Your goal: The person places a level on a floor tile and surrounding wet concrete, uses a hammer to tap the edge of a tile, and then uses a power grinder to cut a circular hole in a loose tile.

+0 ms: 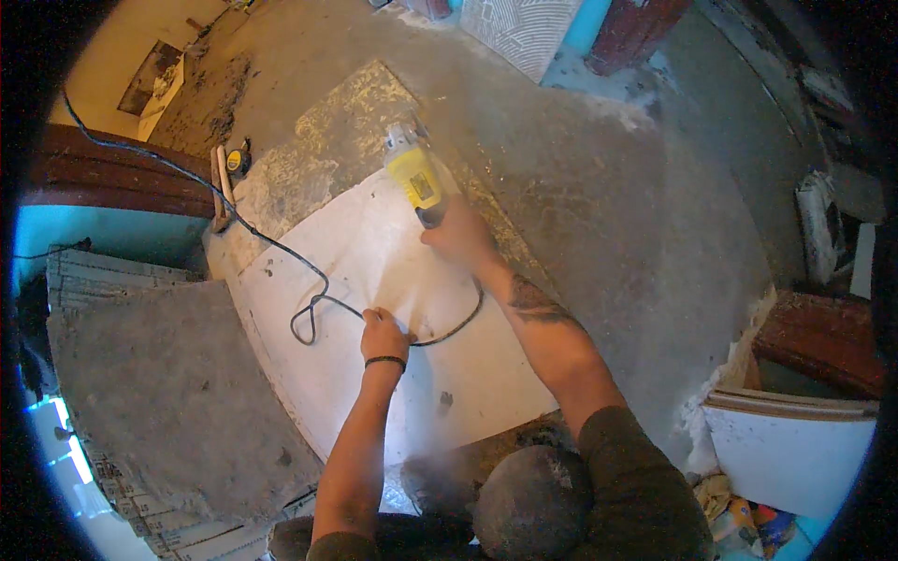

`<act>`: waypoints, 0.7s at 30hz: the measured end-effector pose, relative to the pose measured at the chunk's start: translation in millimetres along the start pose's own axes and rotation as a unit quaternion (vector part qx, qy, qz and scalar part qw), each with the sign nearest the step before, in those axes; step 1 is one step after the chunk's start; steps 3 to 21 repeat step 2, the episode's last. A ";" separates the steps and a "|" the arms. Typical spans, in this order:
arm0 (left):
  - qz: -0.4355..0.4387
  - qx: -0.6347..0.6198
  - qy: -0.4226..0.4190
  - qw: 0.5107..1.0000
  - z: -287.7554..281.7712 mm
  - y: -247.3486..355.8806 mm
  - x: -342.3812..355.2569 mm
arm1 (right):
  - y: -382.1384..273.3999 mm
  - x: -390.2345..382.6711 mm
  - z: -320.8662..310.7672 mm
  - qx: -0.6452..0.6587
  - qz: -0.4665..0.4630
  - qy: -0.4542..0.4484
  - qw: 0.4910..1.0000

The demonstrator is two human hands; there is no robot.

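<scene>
My right hand point(460, 236) is closed round the rear of a yellow corded angle grinder point(413, 176). Its grey metal head points away from me, over the far edge of a large white tile point(374, 229); haze and blur hide whether a disc touches anything. My left hand point(383, 338) is closed on the black power cord point(313, 265) above the tile's middle. From there, one stretch of cord curves right toward the grinder. The rest makes a small loop and runs off to the far left. Beneath the tile lies a yellowish, mottled panel point(351, 117).
A tape measure point(239, 159) and a wooden-handled tool point(223, 187) lie beyond the tile's left corner. Large grey tiles point(178, 393) are stacked at my left. A ridged tile point(519, 33) stands at the far side. White panels point(786, 449) are at the lower right.
</scene>
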State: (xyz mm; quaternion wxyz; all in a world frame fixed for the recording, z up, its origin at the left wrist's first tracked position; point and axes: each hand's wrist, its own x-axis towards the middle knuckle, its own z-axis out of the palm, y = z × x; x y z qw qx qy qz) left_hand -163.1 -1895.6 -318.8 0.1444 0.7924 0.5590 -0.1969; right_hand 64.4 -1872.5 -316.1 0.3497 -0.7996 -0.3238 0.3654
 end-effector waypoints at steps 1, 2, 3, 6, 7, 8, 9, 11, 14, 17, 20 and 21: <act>-0.006 -0.008 0.007 1.000 -0.7 1.1 -0.8 | 2.5 0.3 1.4 -0.005 -0.007 0.004 1.000; -0.012 -0.016 0.013 1.000 -0.8 1.4 -1.2 | 4.5 1.1 3.4 -0.005 -0.007 0.004 1.000; -0.012 -0.016 0.013 1.000 -0.8 1.4 -1.2 | 4.5 1.1 3.4 -0.005 -0.007 0.004 1.000; -0.012 -0.016 0.013 1.000 -0.8 1.4 -1.2 | 4.5 1.1 3.4 -0.005 -0.007 0.004 1.000; -0.012 -0.016 0.013 1.000 -0.8 1.4 -1.2 | 4.5 1.1 3.4 -0.005 -0.007 0.004 1.000; -0.012 -0.016 0.013 1.000 -0.8 1.4 -1.2 | 4.5 1.1 3.4 -0.005 -0.007 0.004 1.000; -0.012 -0.016 0.013 1.000 -0.8 1.4 -1.2 | 4.5 1.1 3.4 -0.005 -0.007 0.004 1.000; -0.012 -0.016 0.013 1.000 -0.8 1.4 -1.2 | 4.5 1.1 3.4 -0.005 -0.007 0.004 1.000; -0.012 -0.016 0.013 1.000 -0.8 1.4 -1.2 | 4.5 1.1 3.4 -0.005 -0.007 0.004 1.000; -0.012 -0.016 0.013 1.000 -0.8 1.4 -1.2 | 4.5 1.1 3.4 -0.005 -0.007 0.004 1.000; -0.012 -0.016 0.013 1.000 -0.8 1.4 -1.2 | 4.5 1.1 3.4 -0.005 -0.007 0.004 1.000; -0.012 -0.016 0.013 1.000 -0.8 1.4 -1.2 | 4.5 1.1 3.4 -0.005 -0.007 0.004 1.000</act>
